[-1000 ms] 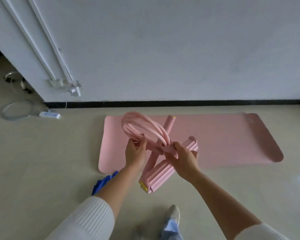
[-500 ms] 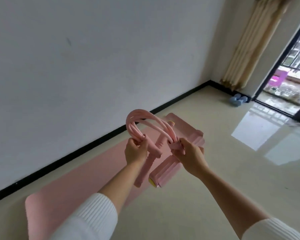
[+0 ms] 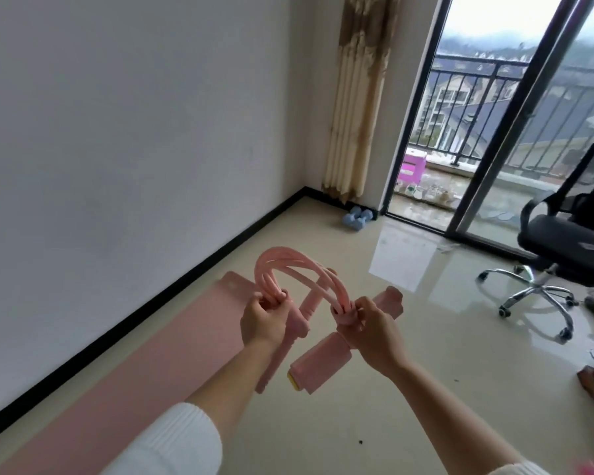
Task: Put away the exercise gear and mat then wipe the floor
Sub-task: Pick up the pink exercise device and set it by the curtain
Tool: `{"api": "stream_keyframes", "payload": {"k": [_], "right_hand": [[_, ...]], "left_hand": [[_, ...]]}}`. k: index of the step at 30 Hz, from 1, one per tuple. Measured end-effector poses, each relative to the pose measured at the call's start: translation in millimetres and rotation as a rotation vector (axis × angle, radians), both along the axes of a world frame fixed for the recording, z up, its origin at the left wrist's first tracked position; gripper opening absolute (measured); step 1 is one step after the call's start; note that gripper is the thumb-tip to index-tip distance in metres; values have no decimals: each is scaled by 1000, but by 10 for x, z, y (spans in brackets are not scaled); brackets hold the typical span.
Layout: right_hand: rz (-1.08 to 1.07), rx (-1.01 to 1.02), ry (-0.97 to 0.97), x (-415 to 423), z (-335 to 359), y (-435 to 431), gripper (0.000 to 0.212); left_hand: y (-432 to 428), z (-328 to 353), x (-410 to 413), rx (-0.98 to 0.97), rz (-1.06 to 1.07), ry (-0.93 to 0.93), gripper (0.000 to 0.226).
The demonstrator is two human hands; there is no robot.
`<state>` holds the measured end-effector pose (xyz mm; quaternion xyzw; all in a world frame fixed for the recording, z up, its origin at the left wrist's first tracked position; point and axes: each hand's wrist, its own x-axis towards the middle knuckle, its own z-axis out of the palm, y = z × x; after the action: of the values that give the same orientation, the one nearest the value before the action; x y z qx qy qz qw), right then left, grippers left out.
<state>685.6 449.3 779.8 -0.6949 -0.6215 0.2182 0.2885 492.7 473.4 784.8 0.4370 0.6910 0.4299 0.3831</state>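
Observation:
I hold a pink pedal resistance puller [image 3: 299, 279] in front of me above the floor. Its rubber tubes arch up between my hands. My left hand [image 3: 263, 325] grips the tube ends by the long handle bar, which hangs down below it. My right hand [image 3: 374, 332] grips the other tube ends at the foot pedal bar [image 3: 319, 366], which has a yellow end. The pink exercise mat [image 3: 144, 368] lies flat on the floor along the wall, below and left of my hands.
Two light blue dumbbells [image 3: 357, 217] sit in the far corner by the curtain [image 3: 357, 97]. A black office chair [image 3: 563, 241] stands at right before the open balcony door. The beige floor between is glossy, with small items at the right edge.
The view has swung right from the mat toward the corner and balcony door. Both hands keep the same grip on the puller, now held higher in view.

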Motion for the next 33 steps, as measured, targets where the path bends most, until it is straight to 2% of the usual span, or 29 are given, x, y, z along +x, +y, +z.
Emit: {"api": "stream_keyframes", "payload": {"k": [9, 24, 33], "right_hand": [[-100, -2, 27, 846, -95, 1767, 22], [-158, 16, -41, 2166, -65, 5496, 19], [-89, 15, 2, 3099, -164, 8141, 23]], "left_hand": [[2054, 3, 938, 48, -166, 125, 35], [5910, -115, 2296, 7, -189, 48, 34], [8315, -302, 3090, -20, -86, 17, 29]]}}
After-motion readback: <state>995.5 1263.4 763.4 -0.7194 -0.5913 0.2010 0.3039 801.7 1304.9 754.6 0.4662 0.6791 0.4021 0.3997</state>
